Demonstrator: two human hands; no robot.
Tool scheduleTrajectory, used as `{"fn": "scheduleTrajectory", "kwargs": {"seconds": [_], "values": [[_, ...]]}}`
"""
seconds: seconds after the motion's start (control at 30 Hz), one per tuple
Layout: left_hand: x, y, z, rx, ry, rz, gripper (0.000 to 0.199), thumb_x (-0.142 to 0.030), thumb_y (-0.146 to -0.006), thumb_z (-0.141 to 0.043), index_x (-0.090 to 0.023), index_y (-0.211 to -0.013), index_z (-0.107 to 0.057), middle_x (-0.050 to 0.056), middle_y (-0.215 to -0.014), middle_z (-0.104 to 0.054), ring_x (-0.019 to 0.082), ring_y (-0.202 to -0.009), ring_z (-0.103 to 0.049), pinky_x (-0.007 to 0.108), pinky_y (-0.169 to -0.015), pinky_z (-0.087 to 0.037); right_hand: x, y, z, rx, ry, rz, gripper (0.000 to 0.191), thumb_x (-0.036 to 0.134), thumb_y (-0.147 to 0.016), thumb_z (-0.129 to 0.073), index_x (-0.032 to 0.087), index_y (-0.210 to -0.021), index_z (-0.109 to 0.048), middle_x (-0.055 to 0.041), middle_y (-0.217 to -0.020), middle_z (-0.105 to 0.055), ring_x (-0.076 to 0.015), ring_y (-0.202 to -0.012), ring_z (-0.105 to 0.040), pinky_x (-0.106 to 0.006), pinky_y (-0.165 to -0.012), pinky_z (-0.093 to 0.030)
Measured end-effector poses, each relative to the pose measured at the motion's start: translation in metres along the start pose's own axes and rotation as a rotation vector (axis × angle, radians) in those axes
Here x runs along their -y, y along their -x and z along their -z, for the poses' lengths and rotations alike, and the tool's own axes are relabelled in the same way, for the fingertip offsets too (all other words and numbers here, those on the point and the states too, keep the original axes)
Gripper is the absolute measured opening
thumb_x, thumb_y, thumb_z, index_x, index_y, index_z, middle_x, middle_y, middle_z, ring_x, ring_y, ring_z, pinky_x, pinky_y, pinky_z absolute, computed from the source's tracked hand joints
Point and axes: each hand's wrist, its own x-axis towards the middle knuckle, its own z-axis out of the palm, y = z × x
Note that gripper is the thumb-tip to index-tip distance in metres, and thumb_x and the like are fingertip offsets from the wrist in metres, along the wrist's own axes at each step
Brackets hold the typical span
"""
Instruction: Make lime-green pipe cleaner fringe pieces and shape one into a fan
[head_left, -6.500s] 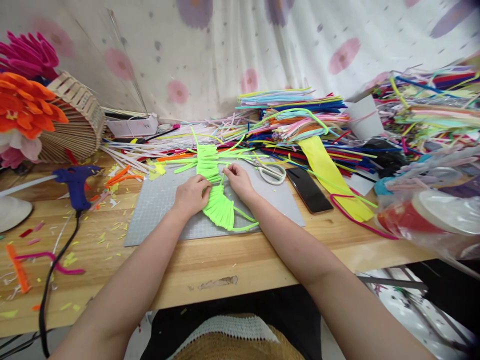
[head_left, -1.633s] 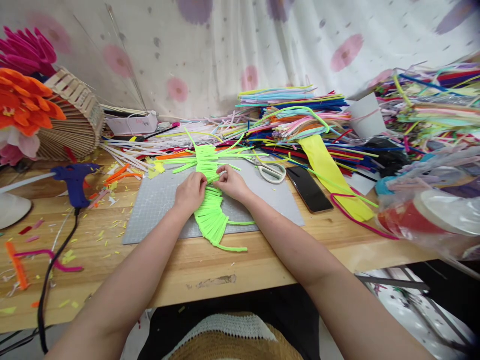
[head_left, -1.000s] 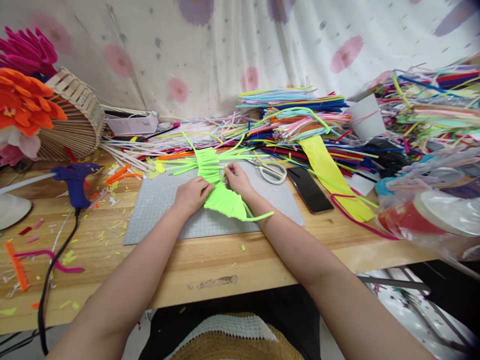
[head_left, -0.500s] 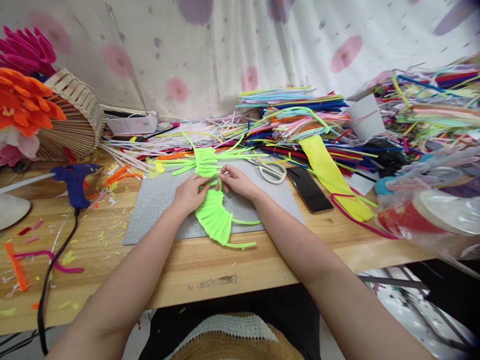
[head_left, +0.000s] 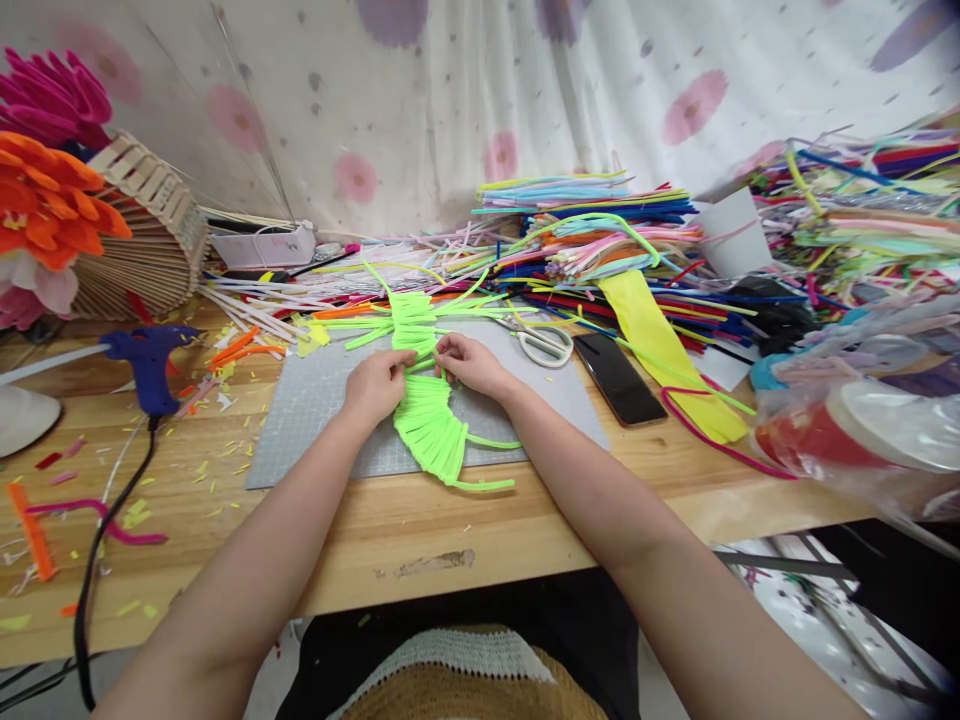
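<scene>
A curved piece of lime-green pipe cleaners (head_left: pixel 431 425), wound closely side by side, lies over the grey cutting mat (head_left: pixel 315 430). At a narrow gap partway along it, my left hand (head_left: pixel 377 383) pinches the left edge. Opposite, my right hand (head_left: pixel 469 362) has its fingertips closed at the right edge of the same gap, around a pipe cleaner strand. Loose green ends stick out at the top and at the lower right. More lime-green pipe cleaners (head_left: pixel 367 328) lie behind the piece. White-handled scissors (head_left: pixel 546 347) rest just right of my right hand.
A black phone (head_left: pixel 619 380) and a yellow strip (head_left: pixel 667 350) lie to the right. Piles of coloured pipe cleaners (head_left: pixel 600 235) line the back. A blue glue gun (head_left: pixel 150 365) with a black cord stands at left, near a basket of flowers (head_left: pixel 139 230). Scraps litter the wood table (head_left: pixel 360 560).
My left hand has shifted slightly left, drawing its fingers back to the edge of the green piece. The gap shows more clearly. My right hand has barely moved.
</scene>
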Motion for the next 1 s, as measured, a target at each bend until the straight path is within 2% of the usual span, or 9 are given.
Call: {"fn": "scheduleTrajectory", "kwargs": {"seconds": [0.13,0.27,0.4,0.5,0.6,0.73,0.9,1.0], "values": [[0.007,-0.001,0.000,-0.019,0.079,0.042,0.035,-0.015,-0.080,-0.040,-0.022,-0.104,-0.064,0.000,-0.097,-0.069,0.016,-0.088,-0.061,0.027,-0.073,-0.045,-0.005,-0.001,-0.004,-0.061,0.044,0.040,0.007,0.022,-0.076,-0.048,0.019,-0.079,-0.043,0.0056,-0.059,-0.058,-0.0060,-0.044,-0.047,-0.019,-0.047,-0.038],[0.000,-0.002,0.002,0.028,-0.079,-0.047,0.029,-0.021,-0.078,-0.049,-0.024,-0.102,-0.065,0.001,-0.100,-0.068,0.019,-0.092,-0.060,0.028,-0.074,-0.045,-0.011,-0.003,-0.006,-0.115,0.106,0.112,0.007,0.024,-0.076,-0.048,0.020,-0.081,-0.045,0.0051,-0.061,-0.060,-0.0067,-0.048,-0.049,-0.021,-0.053,-0.040],[-0.005,-0.005,0.001,0.012,-0.180,-0.082,0.026,-0.023,-0.080,-0.047,-0.023,-0.098,-0.066,0.004,-0.101,-0.067,0.022,-0.096,-0.059,0.031,-0.076,-0.044,-0.012,-0.003,-0.006,-0.153,0.148,0.140,0.008,0.027,-0.077,-0.047,0.020,-0.082,-0.045,0.0047,-0.063,-0.061,-0.0077,-0.050,-0.050,-0.022,-0.056,-0.041],[0.001,-0.009,-0.005,-0.016,-0.058,-0.026,0.027,-0.020,-0.080,-0.047,-0.022,-0.099,-0.066,0.004,-0.103,-0.067,0.021,-0.095,-0.060,0.031,-0.077,-0.044,-0.009,-0.001,-0.005,-0.218,0.193,0.136,0.007,0.026,-0.077,-0.046,0.020,-0.082,-0.045,0.0041,-0.064,-0.062,-0.0084,-0.052,-0.052,-0.022,-0.058,-0.042],[0.012,-0.014,-0.011,-0.028,0.168,0.053,0.026,-0.019,-0.076,-0.050,-0.021,-0.097,-0.066,0.003,-0.095,-0.069,0.018,-0.082,-0.062,0.028,-0.072,-0.046,-0.005,0.002,-0.006,-0.256,0.242,0.132,0.006,0.023,-0.076,-0.045,0.021,-0.081,-0.043,0.0040,-0.065,-0.063,-0.0088,-0.054,-0.054,-0.022,-0.059,-0.042],[0.021,-0.018,-0.016,-0.066,0.332,0.043,0.024,-0.022,-0.075,-0.051,-0.020,-0.092,-0.068,0.003,-0.089,-0.070,0.015,-0.075,-0.062,0.026,-0.069,-0.046,-0.003,0.004,-0.007,-0.238,0.274,0.095,0.007,0.022,-0.076,-0.044,0.022,-0.083,-0.042,0.0054,-0.062,-0.062,-0.0091,-0.052,-0.055,-0.022,-0.058,-0.041],[0.018,-0.012,-0.010,-0.048,0.352,-0.007,0.027,-0.020,-0.075,-0.049,-0.019,-0.095,-0.068,0.002,-0.090,-0.070,0.014,-0.075,-0.060,0.025,-0.069,-0.046,-0.002,0.004,-0.007,-0.246,0.247,0.094,0.007,0.023,-0.077,-0.047,0.021,-0.080,-0.041,0.0053,-0.060,-0.060,-0.0095,-0.053,-0.055,-0.023,-0.061,-0.042],[0.011,-0.008,-0.001,0.027,0.203,-0.027,0.033,-0.018,-0.075,-0.048,-0.023,-0.103,-0.065,0.001,-0.093,-0.069,0.013,-0.071,-0.059,0.025,-0.066,-0.044,-0.004,0.002,-0.007,-0.237,0.204,0.101,0.008,0.021,-0.076,-0.046,0.021,-0.078,-0.039,0.0022,-0.071,-0.064,-0.0093,-0.056,-0.056,-0.024,-0.062,-0.043]]}}
